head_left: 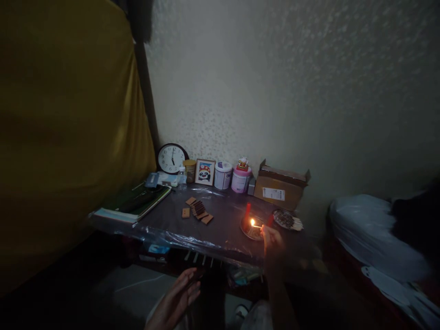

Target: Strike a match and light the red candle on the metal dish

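Note:
My right hand (273, 240) pinches a burning match (257, 226) above a round dish (252, 237) on the table's right side. A red candle (248, 210) stands upright at the dish, just behind the flame. Another red piece (270, 220), partly hidden, shows to the right of the flame. Beyond my right hand lies a plate of long sticks with dark tips (288, 220). My left hand (178, 295) is in front of the table's near edge, fingers stretched and slightly apart. No object is discernible in it.
Domino-like tiles (199, 210) lie mid-table on the plastic cover (165, 236). Along the back stand a clock (172, 158), a panda picture frame (205, 172), two tins (223, 175), and a cardboard box (280, 187). Books (134, 206) lie left, beside a yellow curtain (68, 137).

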Motion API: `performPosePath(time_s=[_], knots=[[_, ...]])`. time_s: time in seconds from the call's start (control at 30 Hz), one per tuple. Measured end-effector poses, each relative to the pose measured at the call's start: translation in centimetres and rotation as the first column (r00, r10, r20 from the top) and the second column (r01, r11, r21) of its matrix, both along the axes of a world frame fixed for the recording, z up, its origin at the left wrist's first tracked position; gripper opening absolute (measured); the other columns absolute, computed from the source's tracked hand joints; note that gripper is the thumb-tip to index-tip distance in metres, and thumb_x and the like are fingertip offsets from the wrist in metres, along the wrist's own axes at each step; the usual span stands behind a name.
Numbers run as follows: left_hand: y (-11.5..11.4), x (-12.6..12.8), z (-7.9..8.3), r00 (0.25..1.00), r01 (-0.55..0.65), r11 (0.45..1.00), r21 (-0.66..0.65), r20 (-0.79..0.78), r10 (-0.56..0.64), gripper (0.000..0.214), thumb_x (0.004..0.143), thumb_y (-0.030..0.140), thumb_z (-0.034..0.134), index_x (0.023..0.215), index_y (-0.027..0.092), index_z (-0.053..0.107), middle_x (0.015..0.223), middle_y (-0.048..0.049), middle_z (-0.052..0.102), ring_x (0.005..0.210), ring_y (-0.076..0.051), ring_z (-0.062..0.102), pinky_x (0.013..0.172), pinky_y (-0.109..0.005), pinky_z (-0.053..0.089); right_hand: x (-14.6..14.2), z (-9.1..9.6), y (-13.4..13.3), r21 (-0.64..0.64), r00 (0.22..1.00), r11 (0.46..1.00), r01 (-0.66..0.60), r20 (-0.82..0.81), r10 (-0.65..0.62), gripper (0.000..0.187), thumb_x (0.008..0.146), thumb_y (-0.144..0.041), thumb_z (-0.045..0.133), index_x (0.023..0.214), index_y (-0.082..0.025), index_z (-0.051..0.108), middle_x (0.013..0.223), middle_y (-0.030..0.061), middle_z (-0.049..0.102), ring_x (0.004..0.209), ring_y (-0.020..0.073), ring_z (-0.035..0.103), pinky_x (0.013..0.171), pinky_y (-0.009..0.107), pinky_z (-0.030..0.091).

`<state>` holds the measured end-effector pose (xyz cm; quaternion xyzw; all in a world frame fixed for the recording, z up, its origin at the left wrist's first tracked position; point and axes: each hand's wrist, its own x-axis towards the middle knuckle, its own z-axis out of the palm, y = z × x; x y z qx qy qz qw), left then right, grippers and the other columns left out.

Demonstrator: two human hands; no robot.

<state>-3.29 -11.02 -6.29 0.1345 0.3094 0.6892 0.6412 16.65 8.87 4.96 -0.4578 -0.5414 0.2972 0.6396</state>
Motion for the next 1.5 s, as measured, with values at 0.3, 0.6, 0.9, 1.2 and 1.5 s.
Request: performPosePath(time_s=[0.3, 0.6, 0.9, 1.2, 1.5], knots=[[0.3, -0.3, -1.0, 0.996, 0.033, 0.999, 0.034, 0.076, -0.035, 0.026, 0.079, 0.029, 0.060, 0.103, 0.024, 0.066, 0.119, -0.0051, 0.061, 0.102, -0.021, 0.057, 0.098, -0.038, 0.034, -0.1, 1.3, 0.5, -0.044, 0.994, 0.998, -0.038, -0.107, 0.033, 0.030, 0.065, -0.044, 0.065, 0.073, -0.015, 0.066, 0.071, 0.0063, 0.070, 0.066, 0.0206, 0.065, 0.060, 0.029, 0.050], [0.2, -0.3, -1.0, 0.999, 0.002, 1.000, 0.009, 0.047, -0.003, 0.029, 0.076, 0.032, 0.063, 0.104, 0.025, 0.066, 0.122, -0.0075, 0.060, 0.108, -0.025, 0.055, 0.102, -0.043, 0.030, -0.4, 0.7, 1.9, -0.020, 0.977, 0.995, -0.101, -0.191, 0.095, 0.031, 0.063, -0.043, 0.068, 0.076, -0.015, 0.065, 0.069, 0.0062, 0.070, 0.062, 0.0196, 0.066, 0.058, 0.030, 0.051], [0.3, -0.4, -1.5, 0.996, 0.023, 0.999, 0.023, 0.085, -0.025, 0.028, 0.078, 0.033, 0.061, 0.104, 0.026, 0.067, 0.119, -0.0028, 0.062, 0.109, -0.023, 0.054, 0.102, -0.039, 0.031, -0.7, 0.7, 2.3, 0.001, 0.968, 0.992, -0.124, -0.219, 0.121, 0.025, 0.064, -0.037, 0.069, 0.075, -0.015, 0.063, 0.065, 0.0035, 0.067, 0.062, 0.0176, 0.064, 0.059, 0.028, 0.051], [0.0, -0.3, -1.1, 0.998, -0.001, 1.000, -0.023, 0.062, 0.002, 0.026, 0.080, 0.031, 0.058, 0.105, 0.026, 0.066, 0.124, -0.0028, 0.058, 0.110, -0.023, 0.053, 0.103, -0.039, 0.031, -0.9, 1.4, 3.6, 0.038, 0.966, 0.992, -0.121, -0.226, 0.127, 0.026, 0.060, -0.039, 0.071, 0.071, -0.016, 0.062, 0.059, 0.0005, 0.064, 0.055, 0.0155, 0.061, 0.056, 0.027, 0.048], [0.0, -0.2, -0.8, 0.996, -0.009, 1.000, -0.022, 0.087, 0.010, 0.025, 0.076, 0.031, 0.063, 0.100, 0.026, 0.068, 0.119, -0.0021, 0.061, 0.109, -0.024, 0.054, 0.103, -0.040, 0.031, -1.3, 3.0, 5.0, 0.044, 0.961, 0.989, -0.138, -0.236, 0.145, 0.029, 0.055, -0.039, 0.071, 0.069, -0.016, 0.061, 0.058, -0.0003, 0.062, 0.054, 0.0145, 0.058, 0.056, 0.028, 0.047]])
